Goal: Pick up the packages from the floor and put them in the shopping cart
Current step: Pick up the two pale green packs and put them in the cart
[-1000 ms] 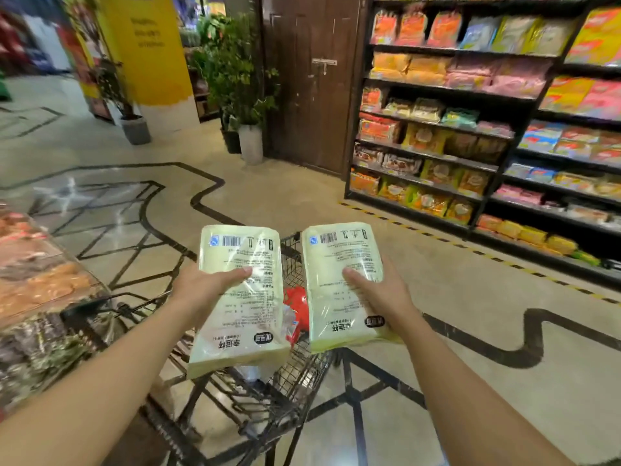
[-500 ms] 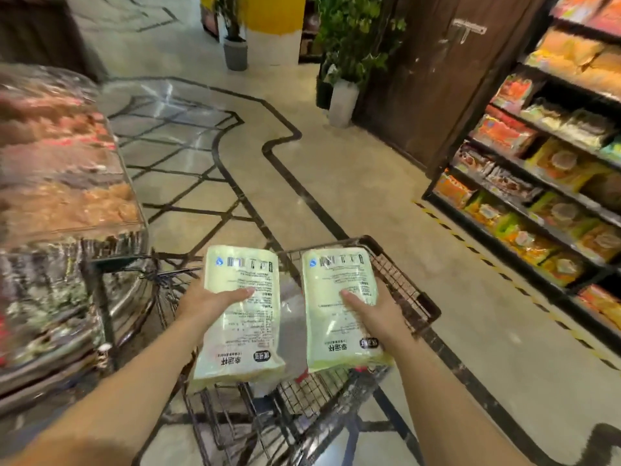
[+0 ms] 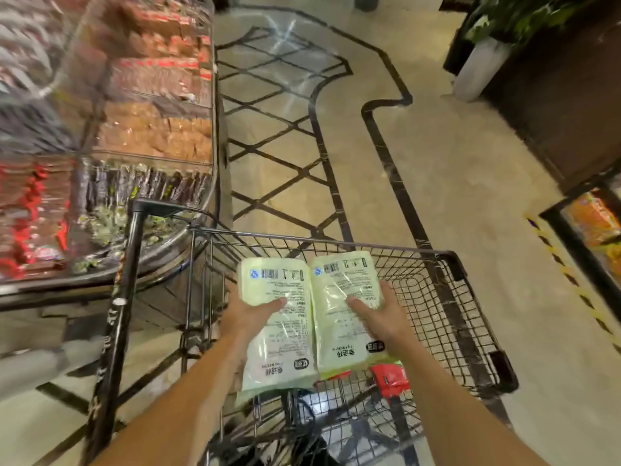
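Both packages are off the floor and held over the basket, so the picking up is done for this pair and only the setting down is left.

The left hand (image 3: 250,316) grips the left package (image 3: 279,327) from its outer edge, thumb lying across the printed face and fingers curled out of sight beneath. The right hand (image 3: 379,314) holds the right package (image 3: 339,311) the same way from the opposite side. The two pale green packs sit side by side between the hands, edges touching or nearly so, barcodes pointing away from the person.

Below and beyond the hands is the wire shopping cart (image 3: 447,297); the packs lie inside its rim as seen from above, though I cannot tell whether they rest on its contents or hang just above them. A red packet (image 3: 389,380) lies in the cart just behind the right wrist, so at least one item is already in.

No further packages show on the visible floor (image 3: 470,169), but the view there is partial and blurred.
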